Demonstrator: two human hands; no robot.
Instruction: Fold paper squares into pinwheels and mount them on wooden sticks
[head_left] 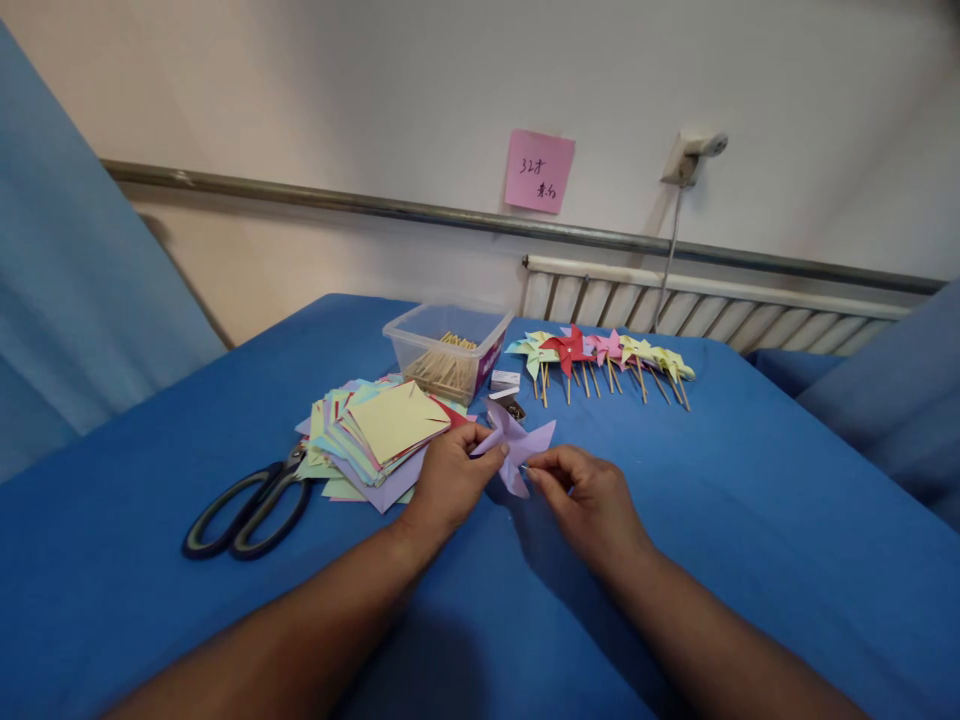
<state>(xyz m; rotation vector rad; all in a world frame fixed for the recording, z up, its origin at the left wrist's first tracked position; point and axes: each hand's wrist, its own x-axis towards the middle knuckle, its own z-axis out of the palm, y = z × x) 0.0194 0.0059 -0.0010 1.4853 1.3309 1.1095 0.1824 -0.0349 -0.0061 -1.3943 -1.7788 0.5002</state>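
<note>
A lilac pinwheel (514,445) is held up over the blue cloth (675,580), btwn both hands, just in front of a small open box (514,408) w/ metal bits in it. By the L hand (446,475) the paper is gripped at its left side, thumb in front, fingers clamped on it from behind. By the R hand (596,500) a tiny item seems to be pinched near the lower right blades, thumb & index brought together; poss. a pin, too small to be told for sure. If the L thumb were pressed too hard, the blades could be creased; if the grip were eased, the folds could be sprung open, b/c no fastening can be made out at the centre. A fingertip could be pricked if the item is sharp, or the item could be dropped & lost on the cloth. The sheets (401,420) are stacked loosely right by the L hand, so could be knocked askew by the wrist, prob. onto the scissors (255,510). The tub (491,363) of sticks (442,370) & the finished pinwheels (570,345) are set farther back, so less risk is posed there.
</note>
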